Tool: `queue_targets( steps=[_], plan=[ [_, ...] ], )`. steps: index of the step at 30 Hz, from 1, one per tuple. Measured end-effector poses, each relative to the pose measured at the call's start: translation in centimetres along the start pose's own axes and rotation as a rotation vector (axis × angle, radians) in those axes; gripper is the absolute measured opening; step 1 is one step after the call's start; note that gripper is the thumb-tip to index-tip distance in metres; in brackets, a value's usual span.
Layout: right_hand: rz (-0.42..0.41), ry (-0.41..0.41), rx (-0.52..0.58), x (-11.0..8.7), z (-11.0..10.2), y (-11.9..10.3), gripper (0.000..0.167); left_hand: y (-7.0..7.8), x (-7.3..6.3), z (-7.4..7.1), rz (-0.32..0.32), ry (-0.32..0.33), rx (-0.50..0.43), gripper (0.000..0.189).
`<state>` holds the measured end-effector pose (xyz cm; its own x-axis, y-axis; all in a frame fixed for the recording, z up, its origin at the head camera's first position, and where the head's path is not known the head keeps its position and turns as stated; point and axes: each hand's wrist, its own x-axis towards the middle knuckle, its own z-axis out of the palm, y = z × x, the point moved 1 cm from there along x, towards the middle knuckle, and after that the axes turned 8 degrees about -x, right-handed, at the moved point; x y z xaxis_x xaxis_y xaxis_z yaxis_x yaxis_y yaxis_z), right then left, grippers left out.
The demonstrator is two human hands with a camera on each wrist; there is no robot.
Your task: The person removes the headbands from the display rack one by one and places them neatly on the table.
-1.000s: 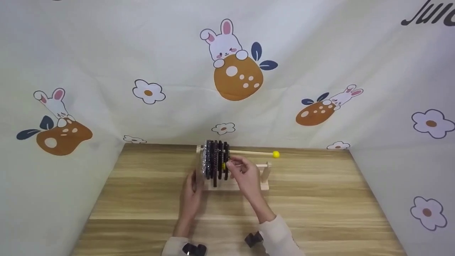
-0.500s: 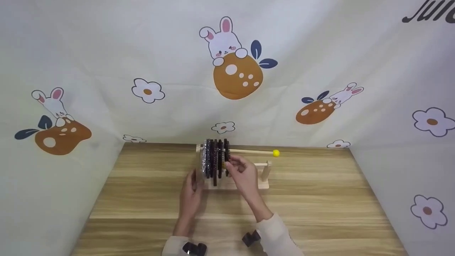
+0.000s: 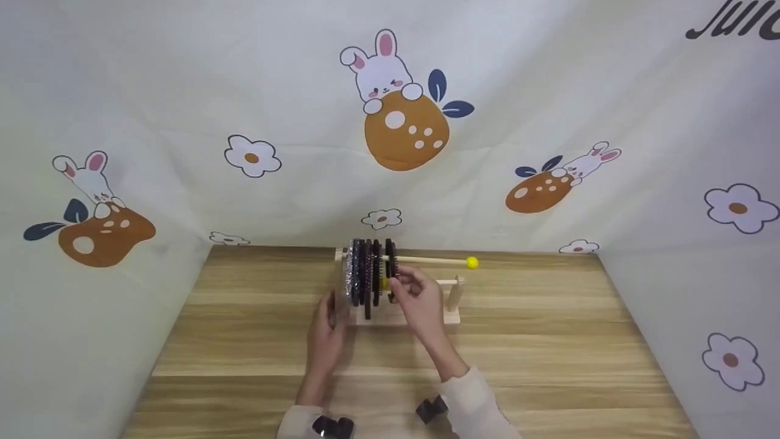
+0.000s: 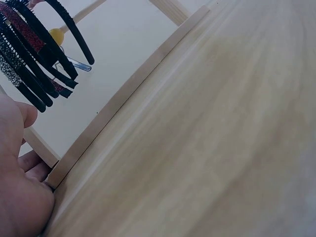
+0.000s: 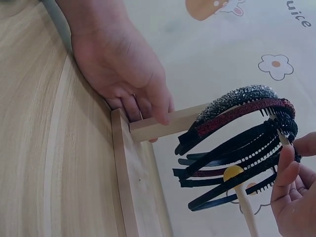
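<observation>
Several headbands, some black and some glittery silver or dark red, hang on the upper rod [image 3: 432, 260] of a wooden stand [image 3: 455, 297]. Between thumb and fingers my right hand [image 3: 422, 305] pinches the rightmost black headband [image 3: 391, 250], at its front side. A gap separates that band from the glittery headbands [image 5: 237, 101] bunched against the left post. My left hand [image 3: 327, 332] grips the stand's left post low down, near the base [image 5: 124, 168]; the thumb lies along the post [image 5: 170, 121]. Some of its fingers are hidden behind the wood in the left wrist view.
A yellow ball [image 3: 472, 263] caps the upper rod's right end. A second yellow ball [image 5: 233, 172] ends a lower rod, among the headbands. Wood-grain tabletop [image 3: 548, 353] lies around the stand. Behind it hangs a pale printed cloth [image 3: 292, 201].
The rightmost black headband has slid slightly right along the rod with my right hand, widening the gap to the others. My left hand stays on the post.
</observation>
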<state>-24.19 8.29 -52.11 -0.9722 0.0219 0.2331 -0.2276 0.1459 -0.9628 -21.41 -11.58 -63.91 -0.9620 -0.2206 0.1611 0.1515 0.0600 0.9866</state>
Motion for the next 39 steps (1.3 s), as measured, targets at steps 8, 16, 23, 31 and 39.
queue_targets(
  steps=[8, 16, 23, 31, 39],
  plan=[
    [-0.018, 0.039, 0.008, 0.1, -0.6, -0.5, 0.026, -0.2, 0.1, 0.0, 0.008, -0.006, 0.001, 0.06],
    [0.002, 0.061, 0.023, 0.2, -1.3, -1.3, 0.029, 0.1, 0.1, -0.1, 0.014, -0.012, -0.011, 0.062],
    [-0.004, 0.075, 0.005, 0.0, -1.6, -1.8, 0.029, 0.1, 0.1, -0.2, 0.007, -0.001, 0.008, 0.062],
    [-0.022, 0.092, 0.019, 0.0, -2.3, -2.7, 0.031, 0.2, 0.0, -0.2, 0.016, -0.003, 0.011, 0.061],
    [-0.044, 0.097, 0.037, 0.1, -2.8, -3.3, 0.027, 0.0, 0.1, 0.2, 0.0, 0.001, 0.015, 0.059]
  ],
)
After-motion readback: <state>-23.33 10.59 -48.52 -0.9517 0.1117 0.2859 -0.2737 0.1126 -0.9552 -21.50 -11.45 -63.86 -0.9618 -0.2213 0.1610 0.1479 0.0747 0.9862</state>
